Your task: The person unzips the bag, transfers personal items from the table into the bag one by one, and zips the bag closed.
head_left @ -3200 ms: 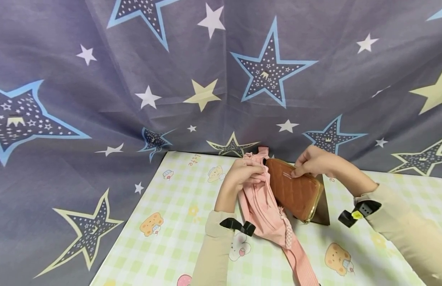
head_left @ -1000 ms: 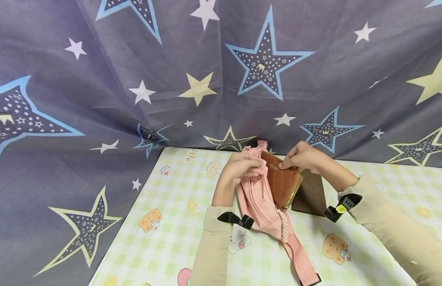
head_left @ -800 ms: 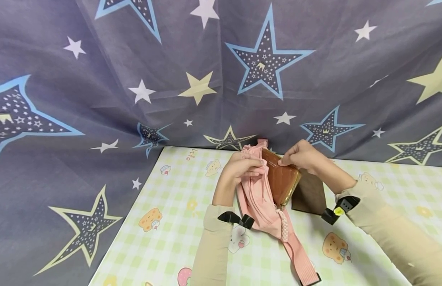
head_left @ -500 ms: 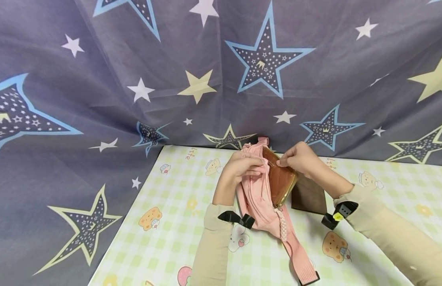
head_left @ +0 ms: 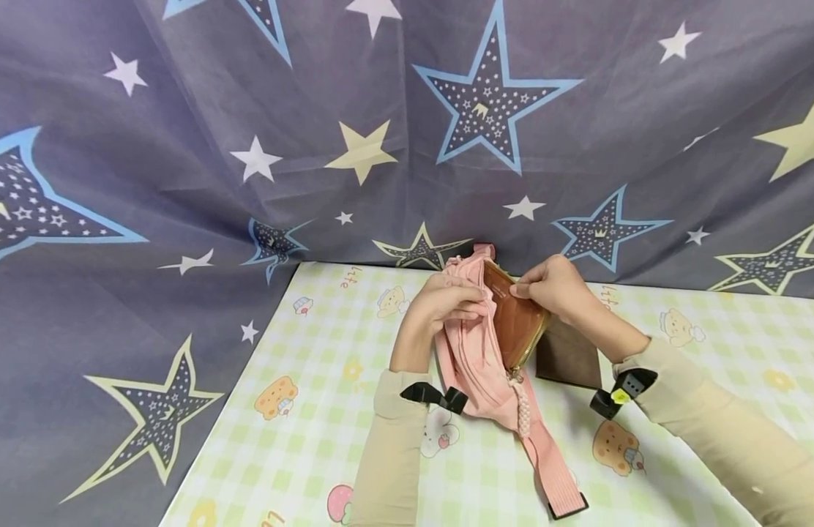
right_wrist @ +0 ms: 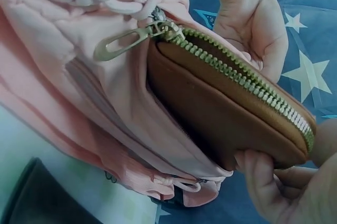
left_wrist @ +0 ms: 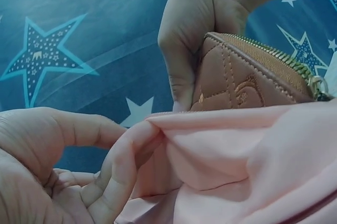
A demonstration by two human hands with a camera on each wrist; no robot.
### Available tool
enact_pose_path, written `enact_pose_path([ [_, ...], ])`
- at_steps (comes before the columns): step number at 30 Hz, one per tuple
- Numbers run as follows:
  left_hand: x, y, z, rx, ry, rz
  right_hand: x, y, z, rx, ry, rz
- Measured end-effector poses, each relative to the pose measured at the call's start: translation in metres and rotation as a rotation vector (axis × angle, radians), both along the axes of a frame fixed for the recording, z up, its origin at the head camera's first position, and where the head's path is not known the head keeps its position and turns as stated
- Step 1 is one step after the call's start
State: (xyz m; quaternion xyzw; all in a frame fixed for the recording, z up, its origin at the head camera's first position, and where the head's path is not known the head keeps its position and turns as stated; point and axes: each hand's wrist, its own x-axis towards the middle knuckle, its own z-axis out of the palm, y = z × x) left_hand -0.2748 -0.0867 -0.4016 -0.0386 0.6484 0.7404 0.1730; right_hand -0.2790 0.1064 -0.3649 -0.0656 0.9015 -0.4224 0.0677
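A pink waist bag (head_left: 476, 366) lies on the table, its top opening turned to the right. My left hand (head_left: 441, 304) pinches the fabric at the edge of that opening; the left wrist view shows the pink cloth (left_wrist: 210, 150) between thumb and fingers. A brown quilted zip wallet (head_left: 515, 326) sits partly inside the bag, its gold zipper (right_wrist: 247, 82) outside. With thumb and fingers, my right hand (head_left: 555, 287) grips the wallet's outer end. The wallet's inner part is hidden by the bag.
A flat dark brown item (head_left: 568, 357) lies on the table right of the bag, partly under my right hand. The bag's strap (head_left: 553, 476) trails toward the front, ending in a black buckle. A star-printed curtain (head_left: 374, 197) hangs behind the checked tablecloth (head_left: 315, 439).
The wallet has moved left and deeper into the waist bag, my right hand going with it. More of the dark brown item shows. My left hand keeps its hold on the bag's edge.
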Motion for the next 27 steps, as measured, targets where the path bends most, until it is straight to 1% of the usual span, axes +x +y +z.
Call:
enact_pose_path([
  [2,-0.001,0.0,0.001,-0.014,0.004,-0.02,0.0,0.001,0.001,-0.012,0.001,-0.013],
  [5,-0.002,0.001,0.003,-0.027,-0.008,-0.033,-0.001,0.0,0.003,-0.024,0.001,-0.023],
  [11,-0.002,0.001,0.003,-0.003,-0.006,-0.056,-0.001,-0.002,0.008,-0.113,-0.051,-0.021],
  [13,-0.001,0.0,0.003,0.01,-0.004,-0.061,-0.003,-0.003,0.008,-0.146,-0.072,-0.03],
  [15,-0.001,0.0,0.003,0.022,-0.002,-0.06,-0.003,-0.004,0.007,-0.157,-0.074,-0.036],
  [18,0.0,0.0,0.005,0.036,0.008,-0.047,-0.004,-0.007,0.001,-0.138,-0.063,-0.042],
  [23,0.0,0.002,0.006,0.033,-0.007,-0.006,-0.002,-0.007,-0.008,-0.037,-0.032,-0.033],
  [24,0.0,0.003,0.006,0.034,-0.012,-0.004,-0.002,-0.006,-0.009,-0.035,-0.043,-0.023],
  [27,0.001,0.003,0.003,0.039,-0.005,-0.02,-0.002,-0.002,-0.01,-0.107,-0.108,-0.005],
])
